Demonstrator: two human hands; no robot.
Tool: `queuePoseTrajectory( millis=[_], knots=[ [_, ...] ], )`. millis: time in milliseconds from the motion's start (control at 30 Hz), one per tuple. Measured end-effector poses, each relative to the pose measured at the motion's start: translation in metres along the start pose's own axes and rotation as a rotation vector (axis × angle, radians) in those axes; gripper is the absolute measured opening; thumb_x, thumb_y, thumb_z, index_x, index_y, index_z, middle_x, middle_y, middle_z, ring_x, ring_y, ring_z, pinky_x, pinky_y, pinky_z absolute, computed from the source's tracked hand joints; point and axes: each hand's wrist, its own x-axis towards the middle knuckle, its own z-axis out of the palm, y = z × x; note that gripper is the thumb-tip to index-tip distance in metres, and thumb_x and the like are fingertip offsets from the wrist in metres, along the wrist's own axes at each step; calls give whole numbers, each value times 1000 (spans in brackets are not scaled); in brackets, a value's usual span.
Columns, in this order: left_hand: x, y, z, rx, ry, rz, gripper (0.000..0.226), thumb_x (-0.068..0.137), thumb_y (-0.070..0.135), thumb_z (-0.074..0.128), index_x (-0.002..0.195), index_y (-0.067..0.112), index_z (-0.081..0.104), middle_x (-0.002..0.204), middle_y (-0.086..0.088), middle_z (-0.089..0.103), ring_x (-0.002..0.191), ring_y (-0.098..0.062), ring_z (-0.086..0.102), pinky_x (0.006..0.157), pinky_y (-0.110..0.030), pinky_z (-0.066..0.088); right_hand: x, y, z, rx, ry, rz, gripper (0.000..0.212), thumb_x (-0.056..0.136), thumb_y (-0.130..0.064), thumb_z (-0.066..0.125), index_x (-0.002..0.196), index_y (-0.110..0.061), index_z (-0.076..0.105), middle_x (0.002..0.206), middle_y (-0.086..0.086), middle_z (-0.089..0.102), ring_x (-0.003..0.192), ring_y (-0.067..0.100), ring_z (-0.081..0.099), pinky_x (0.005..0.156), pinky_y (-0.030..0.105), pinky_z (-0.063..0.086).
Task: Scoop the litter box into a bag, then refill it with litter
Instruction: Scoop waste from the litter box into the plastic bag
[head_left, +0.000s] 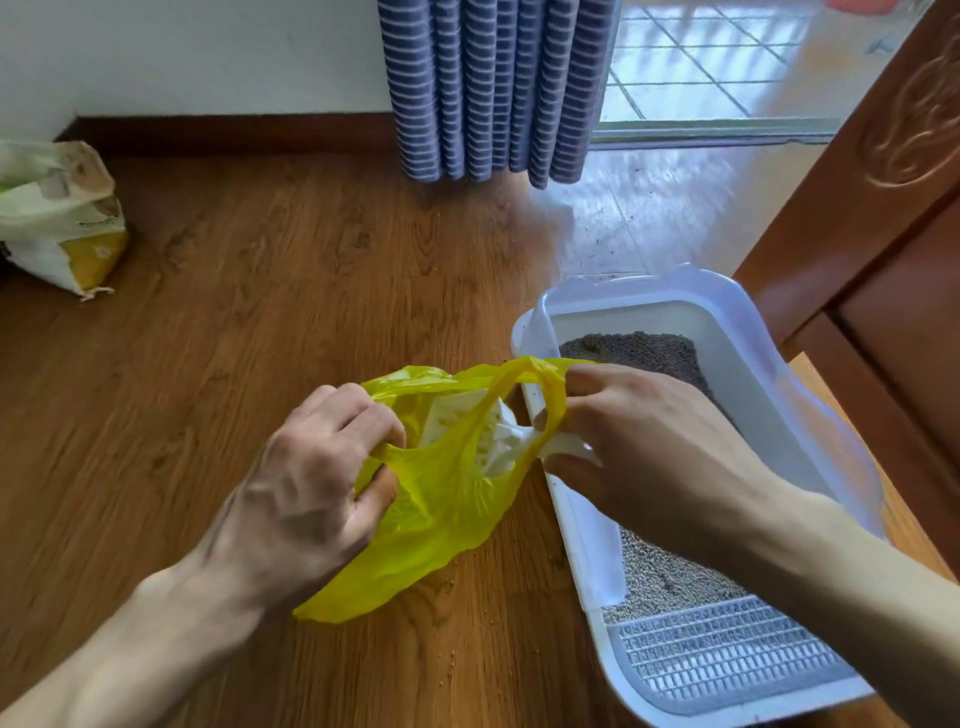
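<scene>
A yellow plastic bag (441, 509) lies on the wooden floor, just left of the white litter box (748, 332). My left hand (311, 483) grips the bag's left edge. My right hand (649, 447) pinches a bag handle and holds the white scoop (498, 441) by its handle; the scoop's slotted head sits inside the bag's mouth. Grey-brown litter (654, 348) fills the box, partly hidden by my right arm. A slotted grey step mat (727, 660) covers the box's near end.
A white and yellow sack (62, 218) stands by the wall at the far left. A striped blue curtain (493, 88) hangs at the back. A brown wooden door (883, 208) stands right of the box. Stray granules dot the floor near the bag.
</scene>
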Motion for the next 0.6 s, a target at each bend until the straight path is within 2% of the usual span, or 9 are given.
queuePoseTrajectory(
  millis=[100, 167, 300, 467, 600],
  knots=[
    [0, 0, 0, -3, 12, -11, 21, 83, 31, 51, 93, 18, 64, 92, 4, 56, 87, -21, 55, 80, -32, 44, -9, 10, -3, 166, 38, 54, 22, 81, -47, 56, 93, -32, 66, 89, -10, 59, 79, 17, 58, 66, 38, 50],
    [1, 0, 0, 6, 35, -18, 22, 83, 31, 51, 92, 15, 64, 91, 3, 57, 85, -22, 55, 79, -31, 43, -20, 19, -8, 239, 88, 98, 21, 79, -48, 61, 92, -33, 68, 85, -11, 60, 73, 13, 59, 63, 37, 50],
    [4, 2, 2, 43, 86, -42, 24, 82, 30, 51, 91, 11, 63, 88, 0, 56, 81, -23, 53, 76, -31, 40, -50, 44, -22, 368, 190, 178, 10, 77, -36, 76, 86, -32, 73, 81, -12, 65, 70, 10, 62, 61, 32, 48],
    [16, 7, 7, 71, 127, -77, 27, 82, 34, 49, 91, 11, 60, 83, -1, 54, 77, -25, 50, 71, -36, 38, -84, 77, -36, 356, 363, 337, 16, 74, -26, 78, 90, -25, 75, 83, -13, 69, 75, 8, 64, 64, 8, 42],
    [30, 13, 11, 66, 163, -71, 29, 82, 34, 49, 91, 8, 60, 80, -1, 51, 74, -24, 46, 68, -34, 33, -97, 95, -32, 330, 423, 488, 15, 76, -26, 77, 91, -24, 74, 87, -12, 70, 82, 3, 64, 71, 1, 41]
  ],
)
